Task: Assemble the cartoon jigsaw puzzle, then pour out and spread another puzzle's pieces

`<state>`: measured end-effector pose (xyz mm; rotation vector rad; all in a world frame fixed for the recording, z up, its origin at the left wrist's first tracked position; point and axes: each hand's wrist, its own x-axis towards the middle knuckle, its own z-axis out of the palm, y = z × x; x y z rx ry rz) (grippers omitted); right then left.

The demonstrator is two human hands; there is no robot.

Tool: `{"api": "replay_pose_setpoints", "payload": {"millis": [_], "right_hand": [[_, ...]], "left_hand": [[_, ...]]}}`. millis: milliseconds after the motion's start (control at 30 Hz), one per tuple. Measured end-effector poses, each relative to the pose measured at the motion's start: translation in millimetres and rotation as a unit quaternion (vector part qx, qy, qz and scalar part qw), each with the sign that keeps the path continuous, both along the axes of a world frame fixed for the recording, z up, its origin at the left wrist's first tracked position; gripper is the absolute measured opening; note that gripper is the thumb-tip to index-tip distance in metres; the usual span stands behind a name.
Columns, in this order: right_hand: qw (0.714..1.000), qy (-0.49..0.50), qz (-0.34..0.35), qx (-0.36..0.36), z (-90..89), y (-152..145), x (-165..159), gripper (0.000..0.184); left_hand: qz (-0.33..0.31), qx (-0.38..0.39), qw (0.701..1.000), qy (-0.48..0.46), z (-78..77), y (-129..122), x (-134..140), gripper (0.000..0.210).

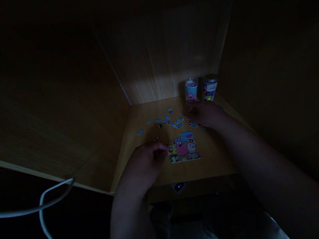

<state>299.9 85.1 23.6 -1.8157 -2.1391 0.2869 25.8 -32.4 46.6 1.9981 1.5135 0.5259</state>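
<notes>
The left hand curls loosely, fingertips at the left edge of a partly assembled, colourful cartoon jigsaw; the right hand hangs half-closed near small, flat, mostly blue loose pieces. From here I can't tell whether either grips anything. Beyond, two printed cylindrical cans stand on the brown wooden surface.
</notes>
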Motion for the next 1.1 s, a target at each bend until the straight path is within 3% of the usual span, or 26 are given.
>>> {"api": "replay_pose_setpoints", "payload": {"millis": [300,733,867,1000,1100], "right_hand": [[1.000,-0.010,0.003,0.003,-1.4,1.7,0.5,0.021],[0.998,0.026,0.043,0.026,-4.5,3.1,0.4,0.015],[0.986,0.103,0.130,0.002,-3.9,-1.0,-6.4,0.014],[0.950,0.186,0.236,-0.085,-5.4,-4.9,-11.5,0.015],[0.932,0.207,0.266,-0.130,-6.0,-6.3,-10.9,0.019]], "left_hand": [[0.022,0.013,0.998,0.050,7.3,-4.1,-12.7,0.024],[-0.099,0.011,0.995,0.023,-3.9,-5.1,5.4,0.023],[-0.119,0.006,0.993,0.017,-7.8,-4.0,6.3,0.022],[-0.119,0.005,0.993,0.012,-8.0,-2.7,5.8,0.023],[-0.120,0.002,0.993,0.015,-7.1,-2.4,6.2,0.023]]}}
